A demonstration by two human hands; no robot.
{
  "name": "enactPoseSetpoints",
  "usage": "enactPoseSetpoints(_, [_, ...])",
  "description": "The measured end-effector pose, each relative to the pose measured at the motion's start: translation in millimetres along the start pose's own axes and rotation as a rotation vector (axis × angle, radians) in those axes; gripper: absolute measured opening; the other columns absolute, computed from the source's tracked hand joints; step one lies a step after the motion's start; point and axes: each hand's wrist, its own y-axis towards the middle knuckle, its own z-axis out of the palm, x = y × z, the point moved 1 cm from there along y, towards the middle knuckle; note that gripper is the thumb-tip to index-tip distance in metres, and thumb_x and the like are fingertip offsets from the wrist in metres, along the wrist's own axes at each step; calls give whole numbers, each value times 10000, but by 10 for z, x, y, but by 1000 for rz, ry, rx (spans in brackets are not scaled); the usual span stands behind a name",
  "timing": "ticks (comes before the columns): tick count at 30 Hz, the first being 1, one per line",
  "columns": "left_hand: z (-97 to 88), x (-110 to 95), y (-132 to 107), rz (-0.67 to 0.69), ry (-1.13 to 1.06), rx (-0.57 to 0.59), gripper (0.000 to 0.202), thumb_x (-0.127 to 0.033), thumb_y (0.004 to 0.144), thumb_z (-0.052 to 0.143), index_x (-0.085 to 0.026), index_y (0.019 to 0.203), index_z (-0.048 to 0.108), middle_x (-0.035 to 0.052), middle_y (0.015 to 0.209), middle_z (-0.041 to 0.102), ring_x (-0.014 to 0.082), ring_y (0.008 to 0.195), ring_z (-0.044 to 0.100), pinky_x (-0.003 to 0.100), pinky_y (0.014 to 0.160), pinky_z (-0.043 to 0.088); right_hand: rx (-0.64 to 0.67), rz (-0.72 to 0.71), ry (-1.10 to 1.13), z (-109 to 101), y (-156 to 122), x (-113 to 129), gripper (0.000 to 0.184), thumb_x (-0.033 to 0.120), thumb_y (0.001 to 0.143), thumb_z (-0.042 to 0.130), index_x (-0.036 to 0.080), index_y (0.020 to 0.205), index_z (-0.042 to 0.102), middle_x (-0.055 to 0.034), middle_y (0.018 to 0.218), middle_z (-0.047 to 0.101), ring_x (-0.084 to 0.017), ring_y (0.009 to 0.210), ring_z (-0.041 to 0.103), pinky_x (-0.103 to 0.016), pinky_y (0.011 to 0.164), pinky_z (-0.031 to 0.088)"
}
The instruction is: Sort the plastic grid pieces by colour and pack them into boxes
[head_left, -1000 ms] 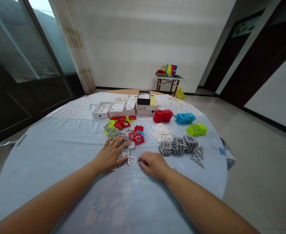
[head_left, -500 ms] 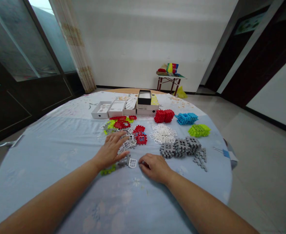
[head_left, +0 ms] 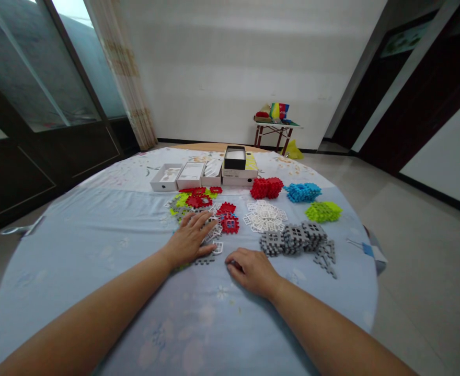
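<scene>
Left hand (head_left: 191,236) splayed loose over jumbled white and grey pieces (head_left: 216,231), red pieces (head_left: 227,208) at its two o'clock, right hand (head_left: 252,269) curled at four o'clock, can't tell if it's gripping.

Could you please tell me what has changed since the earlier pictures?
The left hand has shifted right over the mixed pile of plastic pieces since half a second ago, covering more of the lime-green piece near its wrist. The small white grid piece has moved forward, away from the person, closer to the pile. The right hand, gray stacks and black box look unchanged.
</scene>
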Motion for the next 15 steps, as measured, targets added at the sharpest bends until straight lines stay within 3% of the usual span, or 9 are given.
enactPoseSetpoints(4, [-42, 164, 117, -155, -20, -55, 583, -542, 828, 453, -194, 1295, 473, 143, 1360, 444, 293, 1253, 373, 478, 1050, 229, 1, 9, 2, -2, -4, -1, 195, 273, 856, 475, 240, 971, 629, -18, 910, 661, -152, 830, 605, -244, 722, 405])
enactPoseSetpoints(7, [-194, 267, 114, -271, -89, -52, 523, -550, 845, 405, -166, 1168, 553, 131, 1170, 567, 266, 1102, 488, 420, 955, 346, 8, 6, 8, -4, -7, -1, 196, 271, 855, 474, 242, 974, 627, -18, 902, 660, -150, 820, 603, -242, 713, 403])
enactPoseSetpoints(11, [-427, 278, -36, -245, -230, 266, 453, -584, 823, 395, -193, 858, 622, 46, 817, 635, 179, 751, 566, 283, 695, 423, 8, 7, 14, -1, -4, -5, 191, 267, 853, 475, 241, 965, 627, -17, 897, 659, -148, 817, 604, -241, 715, 401])
enactPoseSetpoints(15, [-564, 251, -246, -265, -226, 500, 433, -586, 695, 547, -221, 908, 637, 44, 879, 655, 194, 770, 591, 276, 673, 426, 6, -1, 24, 6, 3, -7, 186, 270, 855, 470, 238, 956, 623, -12, 893, 657, -145, 819, 602, -240, 722, 398])
